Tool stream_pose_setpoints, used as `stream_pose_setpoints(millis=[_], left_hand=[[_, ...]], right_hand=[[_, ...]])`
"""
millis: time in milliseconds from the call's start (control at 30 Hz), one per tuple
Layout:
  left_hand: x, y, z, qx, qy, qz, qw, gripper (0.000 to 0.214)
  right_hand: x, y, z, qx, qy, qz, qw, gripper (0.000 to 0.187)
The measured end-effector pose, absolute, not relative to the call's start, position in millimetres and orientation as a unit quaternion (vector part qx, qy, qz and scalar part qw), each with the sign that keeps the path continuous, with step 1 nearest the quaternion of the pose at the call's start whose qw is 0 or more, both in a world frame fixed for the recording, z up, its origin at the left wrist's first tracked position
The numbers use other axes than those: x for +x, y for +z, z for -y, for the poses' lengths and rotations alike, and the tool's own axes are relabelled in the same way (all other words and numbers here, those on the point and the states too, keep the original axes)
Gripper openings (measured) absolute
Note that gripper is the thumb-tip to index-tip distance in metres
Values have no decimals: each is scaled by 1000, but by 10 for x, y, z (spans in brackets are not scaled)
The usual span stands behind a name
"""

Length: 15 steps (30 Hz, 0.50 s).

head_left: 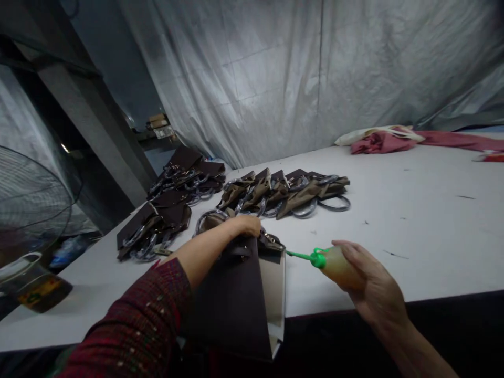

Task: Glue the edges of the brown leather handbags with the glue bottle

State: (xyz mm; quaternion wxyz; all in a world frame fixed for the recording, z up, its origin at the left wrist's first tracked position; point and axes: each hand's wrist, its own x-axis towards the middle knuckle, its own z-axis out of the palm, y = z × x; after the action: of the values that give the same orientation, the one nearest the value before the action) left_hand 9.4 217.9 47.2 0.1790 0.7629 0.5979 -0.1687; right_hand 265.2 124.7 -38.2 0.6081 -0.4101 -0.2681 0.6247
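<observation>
A dark brown handbag (224, 299) lies at the table's front edge, its pale inner side showing at the right. My left hand (250, 226) is closed over the bag's top part; its fingertips are hidden. My right hand (370, 278) is wrapped round a squeeze bottle (338, 268) of amber liquid. The bottle's green nozzle (301, 255) points left, its tip close to the bag's upper right corner; whether it touches, I cannot tell.
Several brown bags with plastic-wrapped handles (291, 191) lie in a row behind; more bags (157, 226) are stacked left. A jug of dark liquid (41, 289) stands front left, near a fan (31, 194). Red cloth (384, 143) lies far right on the white table (433, 226).
</observation>
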Motion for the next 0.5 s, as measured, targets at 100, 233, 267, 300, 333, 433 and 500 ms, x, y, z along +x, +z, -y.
stream_pose_setpoints(millis=[100,233,267,300,333,433,500], left_hand=[[145,77,-2142,735,-211,-602,229,28],[-6,-196,-2100,718,-201,-606,277,27],[-53,-231,-2107,716,-194,-607,286,27],[-94,-259,-2119,714,-185,-607,296,28],[-129,-283,-2134,712,-177,-607,306,28],[-194,-348,-2181,709,-156,-600,336,28],[-217,-386,-2210,707,-147,-594,354,26]], right_hand=[[2842,-543,-1325,-461,521,376,612,40],[2961,-723,-1406,-500,372,539,567,30],[2966,-750,-1426,-498,350,562,560,27],[2965,-770,-1448,-495,337,577,556,25],[2960,-783,-1471,-492,329,585,554,23],[2934,-796,-1553,-481,323,601,550,21],[2914,-798,-1613,-467,319,618,546,20]])
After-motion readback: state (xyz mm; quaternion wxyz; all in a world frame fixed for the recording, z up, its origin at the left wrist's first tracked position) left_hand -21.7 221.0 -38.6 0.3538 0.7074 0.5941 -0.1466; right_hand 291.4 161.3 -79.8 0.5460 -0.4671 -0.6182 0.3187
